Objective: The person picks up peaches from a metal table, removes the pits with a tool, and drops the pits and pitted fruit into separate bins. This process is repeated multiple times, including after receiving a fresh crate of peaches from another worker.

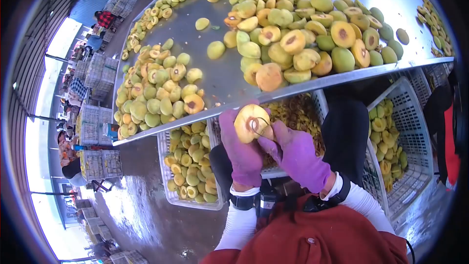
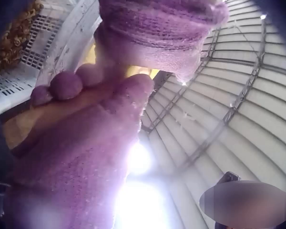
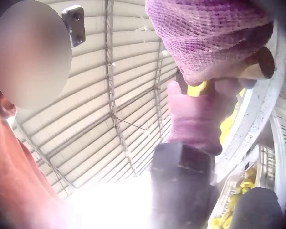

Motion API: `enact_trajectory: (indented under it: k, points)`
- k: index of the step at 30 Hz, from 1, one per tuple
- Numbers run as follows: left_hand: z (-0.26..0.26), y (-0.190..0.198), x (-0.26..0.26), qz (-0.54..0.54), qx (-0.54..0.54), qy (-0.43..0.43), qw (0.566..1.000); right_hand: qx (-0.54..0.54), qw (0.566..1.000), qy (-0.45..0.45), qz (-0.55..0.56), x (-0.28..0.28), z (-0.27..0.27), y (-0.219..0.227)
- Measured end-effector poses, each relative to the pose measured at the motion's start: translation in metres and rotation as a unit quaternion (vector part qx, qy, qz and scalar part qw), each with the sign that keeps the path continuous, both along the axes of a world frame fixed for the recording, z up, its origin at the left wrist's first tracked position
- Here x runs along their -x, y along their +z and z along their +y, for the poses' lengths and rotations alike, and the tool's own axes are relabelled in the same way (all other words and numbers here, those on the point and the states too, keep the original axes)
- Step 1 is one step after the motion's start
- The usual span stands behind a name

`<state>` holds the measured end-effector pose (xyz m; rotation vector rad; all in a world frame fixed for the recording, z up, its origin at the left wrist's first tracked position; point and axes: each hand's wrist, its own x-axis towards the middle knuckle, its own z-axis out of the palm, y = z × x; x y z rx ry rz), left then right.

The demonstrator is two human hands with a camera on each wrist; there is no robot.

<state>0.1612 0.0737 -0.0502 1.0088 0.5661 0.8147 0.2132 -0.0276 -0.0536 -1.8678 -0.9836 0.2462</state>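
Note:
In the head view the gloved left hand (image 1: 239, 151) holds a halved yellow fruit (image 1: 245, 126), cut face up with a pit cavity at its middle. The gloved right hand (image 1: 300, 156) grips a small tool with a thin curved metal loop (image 1: 261, 123) that lies over the cut face. The right wrist view shows the tool's brown handle end (image 3: 264, 63) sticking out of the right glove (image 3: 214, 36), with a bit of yellow fruit (image 3: 198, 89) beside the left glove (image 3: 195, 119). Purple left fingers (image 2: 66, 84) curl near the fruit in the left wrist view.
A metal table (image 1: 195, 46) bears heaps of halved fruit (image 1: 293, 44). Below its edge stand a crate of fruit halves (image 1: 171, 198), a container of brownish scraps (image 1: 320, 107) between the legs, and another crate (image 1: 415, 142) at the right. Other people and stacked crates (image 1: 100, 76) are at the left.

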Motion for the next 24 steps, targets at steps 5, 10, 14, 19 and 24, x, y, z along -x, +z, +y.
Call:
enact_trajectory:
  k: [5, 10, 14, 19, 24]
  points:
    - [-0.011, -0.001, -0.008, 0.099, -0.24, 0.09, 0.961, 0.013, 0.999, -0.043, -0.026, 0.014, 0.0, -0.011]
    - [-0.014, 0.0, -0.012, 0.099, -0.299, 0.089, 0.945, 0.02, 0.997, -0.068, -0.041, 0.008, 0.0, -0.011]
    - [-0.016, -0.006, -0.018, 0.111, -0.383, 0.06, 0.915, -0.001, 0.998, -0.051, -0.024, 0.003, -0.003, -0.016]
    - [-0.022, -0.004, -0.029, 0.059, -0.338, 0.064, 0.937, -0.051, 0.995, -0.08, 0.01, -0.004, -0.003, -0.017]
    - [-0.008, -0.005, -0.025, 0.163, -0.409, -0.005, 0.898, 0.04, 0.999, -0.019, -0.011, -0.02, -0.008, -0.021]
